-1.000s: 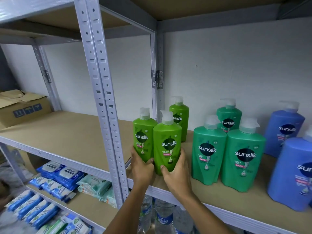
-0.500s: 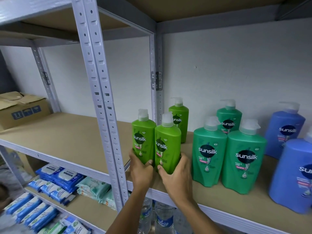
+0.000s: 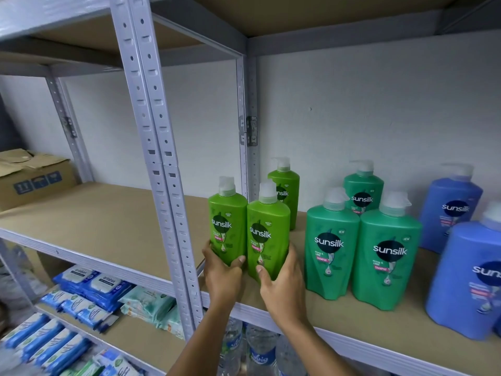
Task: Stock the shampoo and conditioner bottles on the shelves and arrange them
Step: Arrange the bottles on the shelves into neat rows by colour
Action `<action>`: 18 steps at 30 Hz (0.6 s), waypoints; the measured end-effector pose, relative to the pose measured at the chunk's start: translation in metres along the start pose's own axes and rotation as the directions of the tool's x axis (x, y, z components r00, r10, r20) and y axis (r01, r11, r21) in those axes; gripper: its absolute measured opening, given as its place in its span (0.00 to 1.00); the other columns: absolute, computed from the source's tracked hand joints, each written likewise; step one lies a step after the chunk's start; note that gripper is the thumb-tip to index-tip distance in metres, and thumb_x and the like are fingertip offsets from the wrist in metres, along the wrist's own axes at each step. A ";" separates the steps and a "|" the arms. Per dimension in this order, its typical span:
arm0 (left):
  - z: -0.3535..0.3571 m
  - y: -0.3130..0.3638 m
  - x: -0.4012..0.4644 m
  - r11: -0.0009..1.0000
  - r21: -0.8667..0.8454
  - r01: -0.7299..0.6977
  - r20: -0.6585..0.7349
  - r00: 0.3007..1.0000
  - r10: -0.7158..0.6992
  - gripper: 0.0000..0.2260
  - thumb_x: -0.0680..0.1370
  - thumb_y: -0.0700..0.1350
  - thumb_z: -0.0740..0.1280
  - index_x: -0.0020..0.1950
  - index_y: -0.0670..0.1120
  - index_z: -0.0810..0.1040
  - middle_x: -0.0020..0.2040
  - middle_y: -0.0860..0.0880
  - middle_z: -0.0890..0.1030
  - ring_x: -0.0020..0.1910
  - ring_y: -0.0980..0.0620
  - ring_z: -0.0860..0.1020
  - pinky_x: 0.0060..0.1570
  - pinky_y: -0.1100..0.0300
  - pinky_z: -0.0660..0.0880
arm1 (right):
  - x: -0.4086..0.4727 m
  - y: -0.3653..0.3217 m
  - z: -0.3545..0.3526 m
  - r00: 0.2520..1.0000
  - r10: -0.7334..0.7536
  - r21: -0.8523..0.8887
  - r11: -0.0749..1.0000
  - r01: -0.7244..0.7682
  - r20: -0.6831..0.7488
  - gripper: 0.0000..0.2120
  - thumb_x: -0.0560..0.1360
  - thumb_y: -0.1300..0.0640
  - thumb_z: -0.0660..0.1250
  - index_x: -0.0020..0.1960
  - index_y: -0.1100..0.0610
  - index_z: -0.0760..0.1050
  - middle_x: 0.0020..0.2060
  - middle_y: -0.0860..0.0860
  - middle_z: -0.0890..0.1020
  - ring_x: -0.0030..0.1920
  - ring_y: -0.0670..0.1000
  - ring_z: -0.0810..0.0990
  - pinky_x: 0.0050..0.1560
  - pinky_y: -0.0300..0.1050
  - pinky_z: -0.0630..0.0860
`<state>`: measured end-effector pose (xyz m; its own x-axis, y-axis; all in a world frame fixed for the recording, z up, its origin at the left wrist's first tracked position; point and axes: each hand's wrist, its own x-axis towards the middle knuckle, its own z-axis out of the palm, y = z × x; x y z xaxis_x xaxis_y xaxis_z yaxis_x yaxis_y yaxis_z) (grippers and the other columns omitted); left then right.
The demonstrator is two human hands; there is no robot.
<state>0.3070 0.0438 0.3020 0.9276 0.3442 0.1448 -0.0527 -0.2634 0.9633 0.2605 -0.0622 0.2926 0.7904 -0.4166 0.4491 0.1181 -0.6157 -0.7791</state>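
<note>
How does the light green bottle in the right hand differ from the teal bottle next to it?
The light green bottle is slimmer and shorter; the teal bottle is wider. The right hand grips the light green one; the teal one stands untouched. Both stand upright on the shelf, with Sunsilk labels and pump caps.

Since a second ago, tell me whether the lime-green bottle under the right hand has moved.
Yes. The lime-green bottle has turned on the spot, its label first swinging toward the grey upright post, then back to face front.
</note>
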 end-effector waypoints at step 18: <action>0.000 -0.004 -0.003 0.999 -0.033 -0.007 0.004 1.000 0.007 0.29 0.74 0.40 0.70 0.68 0.53 0.59 0.59 0.49 0.78 0.56 0.45 0.77 0.51 0.56 0.72 | 0.002 0.002 0.001 1.000 0.002 0.065 0.998 -0.004 0.021 0.38 0.72 0.55 0.72 0.75 0.54 0.55 0.63 0.51 0.72 0.62 0.51 0.73 0.59 0.44 0.71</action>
<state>0.3046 0.0437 0.2976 0.9288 0.3383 0.1510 -0.0717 -0.2358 0.9692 0.2628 -0.0638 0.2920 0.8030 -0.4040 0.4381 0.1539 -0.5697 -0.8073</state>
